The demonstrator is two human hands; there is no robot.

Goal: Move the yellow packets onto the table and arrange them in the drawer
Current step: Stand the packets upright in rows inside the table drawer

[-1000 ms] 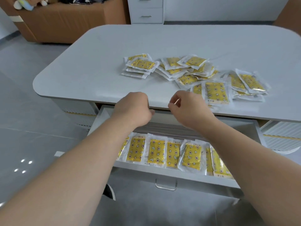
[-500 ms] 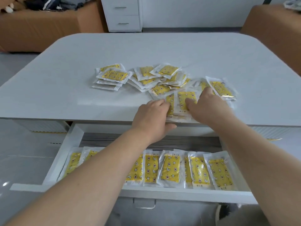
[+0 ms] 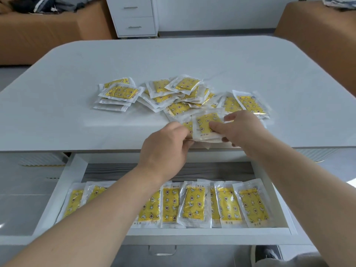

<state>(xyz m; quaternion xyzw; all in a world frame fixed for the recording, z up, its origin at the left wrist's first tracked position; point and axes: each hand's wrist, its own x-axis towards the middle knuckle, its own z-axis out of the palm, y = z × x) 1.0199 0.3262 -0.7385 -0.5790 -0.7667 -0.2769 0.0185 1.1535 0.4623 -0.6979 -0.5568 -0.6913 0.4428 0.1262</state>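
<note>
Several yellow packets (image 3: pixel 179 97) in clear wrappers lie scattered and stacked on the white table (image 3: pixel 77 120). At the table's near edge, my right hand (image 3: pixel 242 130) pinches a small stack of packets (image 3: pixel 206 126), thumb on the top one. My left hand (image 3: pixel 165 149) grips the same stack from its left side, fingers curled under it. Below, the open white drawer (image 3: pixel 63 189) holds a row of packets (image 3: pixel 227 205) lying side by side along its front; my left forearm hides some of them.
A neat pile of packets (image 3: pixel 117 95) sits at the left of the spread. Brown sofas (image 3: pixel 48 35) stand at the back left and right, a white drawer cabinet (image 3: pixel 134 16) against the far wall. A shoe (image 3: pixel 267 255) shows under the drawer.
Both hands moved from the drawer's back edge up to the table's near edge and took hold of a small stack of packets, lifting it slightly. The camera view shifted to the right.
</note>
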